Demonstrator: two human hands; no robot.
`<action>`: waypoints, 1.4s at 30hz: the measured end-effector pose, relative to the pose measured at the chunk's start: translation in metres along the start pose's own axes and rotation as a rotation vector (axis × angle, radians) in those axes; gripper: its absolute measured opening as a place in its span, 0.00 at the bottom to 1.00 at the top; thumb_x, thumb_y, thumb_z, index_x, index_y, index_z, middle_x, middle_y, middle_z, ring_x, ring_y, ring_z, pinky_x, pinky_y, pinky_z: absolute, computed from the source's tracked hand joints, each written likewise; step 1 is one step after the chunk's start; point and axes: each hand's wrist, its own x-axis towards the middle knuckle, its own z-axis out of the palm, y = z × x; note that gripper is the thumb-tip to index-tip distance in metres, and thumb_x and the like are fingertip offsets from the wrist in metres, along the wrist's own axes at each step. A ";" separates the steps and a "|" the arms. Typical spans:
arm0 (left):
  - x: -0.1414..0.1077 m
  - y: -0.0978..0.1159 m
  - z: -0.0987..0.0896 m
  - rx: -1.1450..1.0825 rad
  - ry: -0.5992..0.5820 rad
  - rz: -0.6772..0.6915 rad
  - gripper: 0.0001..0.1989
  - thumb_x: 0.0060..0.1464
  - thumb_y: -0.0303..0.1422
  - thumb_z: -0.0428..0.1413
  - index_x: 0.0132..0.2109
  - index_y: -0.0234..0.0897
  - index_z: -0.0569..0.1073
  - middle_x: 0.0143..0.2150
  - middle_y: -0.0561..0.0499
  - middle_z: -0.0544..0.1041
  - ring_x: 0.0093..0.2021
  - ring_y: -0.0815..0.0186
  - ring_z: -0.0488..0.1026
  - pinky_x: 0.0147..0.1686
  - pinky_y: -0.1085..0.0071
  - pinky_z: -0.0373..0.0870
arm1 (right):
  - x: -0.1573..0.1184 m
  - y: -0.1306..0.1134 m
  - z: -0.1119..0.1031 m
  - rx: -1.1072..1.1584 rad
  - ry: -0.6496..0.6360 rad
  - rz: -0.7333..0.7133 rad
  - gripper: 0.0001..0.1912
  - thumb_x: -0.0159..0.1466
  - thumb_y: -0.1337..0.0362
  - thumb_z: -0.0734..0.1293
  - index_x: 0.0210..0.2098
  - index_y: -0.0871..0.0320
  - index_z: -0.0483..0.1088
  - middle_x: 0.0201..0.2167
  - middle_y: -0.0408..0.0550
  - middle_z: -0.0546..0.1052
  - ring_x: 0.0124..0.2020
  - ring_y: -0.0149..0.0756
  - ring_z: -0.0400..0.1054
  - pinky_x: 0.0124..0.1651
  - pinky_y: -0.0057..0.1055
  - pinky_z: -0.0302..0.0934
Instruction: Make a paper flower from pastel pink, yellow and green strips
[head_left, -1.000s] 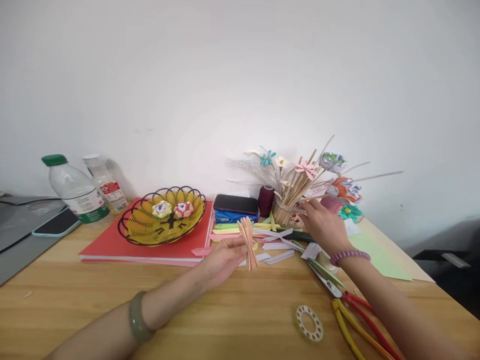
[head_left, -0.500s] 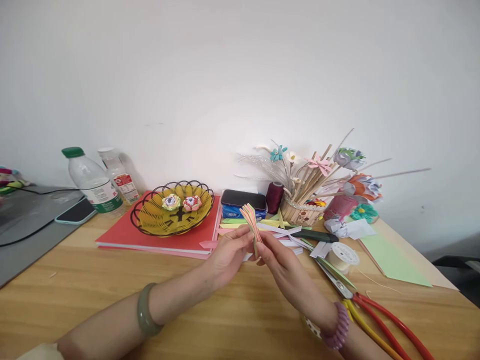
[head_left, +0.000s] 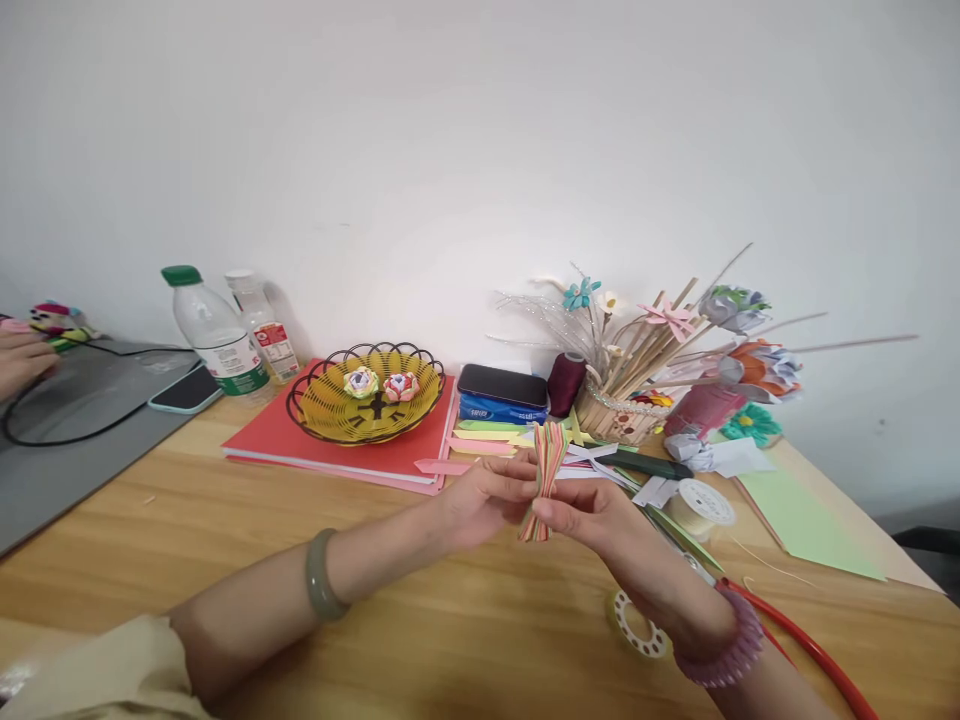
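A bundle of striped paper strips (head_left: 551, 455) in pink, green and orange stands upright between my hands, pinched at its middle so both ends fan out. My left hand (head_left: 484, 500) grips it from the left, fingers closed near the waist. From the right, my right hand (head_left: 589, 510) pinches the same bundle, thumb on its front just below the middle. Behind my hands lie loose paper strips (head_left: 480, 445) in yellow, pink and white. A roll of tape (head_left: 636, 628) rests on the table beneath my right wrist, partly hidden by it.
A yellow woven basket (head_left: 330, 415) with two paper flowers sits on red paper (head_left: 255, 430). Bottles (head_left: 225, 345) and a phone (head_left: 184, 390) stand or lie left. Red-handled scissors (head_left: 817, 640), a thread spool (head_left: 701, 507) and craft flowers (head_left: 761, 370) are right. Another person's hand (head_left: 22, 360) shows far left.
The paper bundle has turned so its broad striped side faces me, and its lower end now fans out below my fingers. The view has shifted left, bringing another person's hand in.
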 end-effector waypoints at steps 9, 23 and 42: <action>0.003 0.003 -0.002 0.032 -0.013 0.067 0.10 0.24 0.28 0.66 0.22 0.33 0.77 0.27 0.51 0.71 0.27 0.71 0.64 0.25 0.73 0.55 | -0.001 0.007 0.004 0.088 0.138 0.024 0.14 0.48 0.53 0.71 0.26 0.59 0.76 0.26 0.45 0.76 0.30 0.34 0.66 0.41 0.34 0.57; -0.001 0.002 0.005 0.009 -0.029 0.035 0.10 0.22 0.30 0.66 0.19 0.33 0.75 0.19 0.54 0.64 0.22 0.73 0.60 0.21 0.74 0.47 | -0.003 0.016 0.001 0.183 0.015 0.017 0.15 0.48 0.53 0.71 0.29 0.58 0.77 0.30 0.49 0.78 0.36 0.39 0.68 0.46 0.38 0.56; -0.003 0.005 0.003 0.093 -0.014 0.060 0.09 0.24 0.29 0.66 0.21 0.33 0.76 0.26 0.52 0.71 0.28 0.70 0.65 0.26 0.72 0.57 | -0.001 0.016 -0.001 0.105 -0.001 -0.031 0.13 0.52 0.54 0.69 0.32 0.56 0.76 0.32 0.48 0.78 0.41 0.42 0.68 0.49 0.41 0.56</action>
